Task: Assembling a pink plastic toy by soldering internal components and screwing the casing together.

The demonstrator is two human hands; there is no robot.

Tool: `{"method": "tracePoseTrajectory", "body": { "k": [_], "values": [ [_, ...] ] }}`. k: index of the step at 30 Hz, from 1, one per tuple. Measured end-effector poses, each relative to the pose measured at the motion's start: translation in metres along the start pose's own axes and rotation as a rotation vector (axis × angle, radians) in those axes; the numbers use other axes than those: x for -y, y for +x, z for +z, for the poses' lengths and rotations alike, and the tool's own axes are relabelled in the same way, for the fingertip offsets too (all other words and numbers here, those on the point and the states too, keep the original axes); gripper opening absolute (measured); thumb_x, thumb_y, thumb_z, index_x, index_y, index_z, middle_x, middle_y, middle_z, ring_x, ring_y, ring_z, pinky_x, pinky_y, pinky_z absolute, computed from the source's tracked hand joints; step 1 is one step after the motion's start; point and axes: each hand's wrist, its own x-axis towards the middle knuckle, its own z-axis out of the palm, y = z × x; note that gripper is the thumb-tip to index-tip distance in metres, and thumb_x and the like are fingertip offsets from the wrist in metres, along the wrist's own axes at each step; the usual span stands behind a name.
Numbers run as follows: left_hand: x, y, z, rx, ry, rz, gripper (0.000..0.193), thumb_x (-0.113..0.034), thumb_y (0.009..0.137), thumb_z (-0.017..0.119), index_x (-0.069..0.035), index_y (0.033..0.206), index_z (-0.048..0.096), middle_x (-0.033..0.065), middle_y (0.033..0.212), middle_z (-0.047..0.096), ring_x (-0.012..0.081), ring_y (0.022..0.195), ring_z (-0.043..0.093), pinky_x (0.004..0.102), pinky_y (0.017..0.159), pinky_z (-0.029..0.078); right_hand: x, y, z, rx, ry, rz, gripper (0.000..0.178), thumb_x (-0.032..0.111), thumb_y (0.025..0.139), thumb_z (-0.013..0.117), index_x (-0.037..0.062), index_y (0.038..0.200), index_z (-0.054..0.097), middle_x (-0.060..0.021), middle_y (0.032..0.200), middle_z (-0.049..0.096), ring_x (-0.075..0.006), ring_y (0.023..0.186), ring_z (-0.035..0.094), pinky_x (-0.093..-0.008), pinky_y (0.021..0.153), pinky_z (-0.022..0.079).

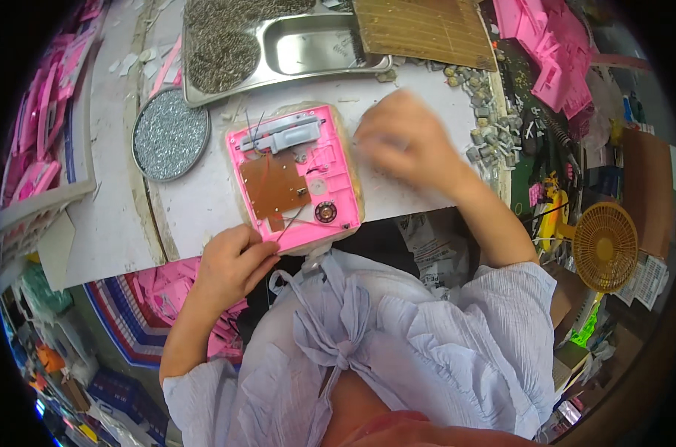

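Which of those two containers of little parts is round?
The dish of silvery bits, left of the pink casing; the steel tray has straight sides and compartments.

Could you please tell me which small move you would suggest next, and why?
Perhaps the right hand, blurred in this view, could bend the thin dark wires inward: they appear to stick up past the upper rim of the open pink plastic case, whose near-left corner the left hand touches.

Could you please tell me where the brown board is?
In the head view, the brown board lies inside the pink housing, at left, below the grey part.
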Motion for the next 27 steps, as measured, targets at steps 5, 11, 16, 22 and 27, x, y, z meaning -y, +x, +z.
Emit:
{"method": "tracePoseTrajectory", "body": {
  "k": [5,11,16,22,27],
  "values": [
    [-0.006,0.008,-0.007,0.095,0.021,-0.044,0.025,-0.013,0.075,0.083,-0.009,0.096,0.069,0.0080,0.082,0.056,0.0277,0.074,0.060,0.0404,0.062,0.048,-0.063,-0.003,-0.034,-0.030,-0.445,0.357,0.022,0.019,0.088,0.071,0.0054,0.104,0.074,-0.0097,0.095,0.071,-0.0294,0.094,0.065,-0.0386,0.081,0.053],
    [-0.016,0.040,-0.046,0.291,-0.011,-0.069,0.028,-0.017,0.078,0.081,-0.006,0.101,0.069,0.0102,0.092,0.063,0.0307,0.081,0.064,0.0405,0.069,0.052,-0.073,-0.003,-0.008,-0.048,-0.567,0.322,0.036,0.029,0.088,0.072,0.0096,0.119,0.071,-0.0102,0.106,0.066,-0.0298,0.097,0.063,-0.0406,0.085,0.053],
    [-0.003,0.105,-0.086,0.258,-0.014,-0.053,0.024,-0.016,0.082,0.078,-0.004,0.101,0.070,0.0125,0.093,0.065,0.0315,0.084,0.065,0.0398,0.072,0.052,-0.056,-0.014,-0.018,-0.010,-0.603,0.343,0.047,0.034,0.091,0.070,0.0109,0.131,0.065,-0.0137,0.113,0.065,-0.0343,0.105,0.059,-0.0453,0.090,0.051],
    [0.049,0.211,-0.057,0.084,0.230,0.045,0.016,-0.012,0.090,0.069,-0.002,0.103,0.068,0.0133,0.096,0.063,0.0326,0.083,0.064,0.0405,0.075,0.052,-0.050,0.000,-0.007,-0.002,-0.608,0.358,0.048,0.035,0.095,0.066,0.0079,0.134,0.062,-0.0165,0.117,0.065,-0.0360,0.106,0.057,-0.0457,0.091,0.049],
    [0.085,0.286,-0.005,0.136,0.429,0.165,0.017,-0.016,0.090,0.069,-0.005,0.102,0.069,0.0131,0.105,0.066,0.0349,0.092,0.067,0.0467,0.082,0.056,-0.041,-0.039,-0.030,-0.017,-0.503,0.309,0.037,0.027,0.091,0.072,0.0055,0.120,0.068,-0.0132,0.099,0.069,-0.0341,0.097,0.060,-0.0433,0.086,0.049]
  ]
}}
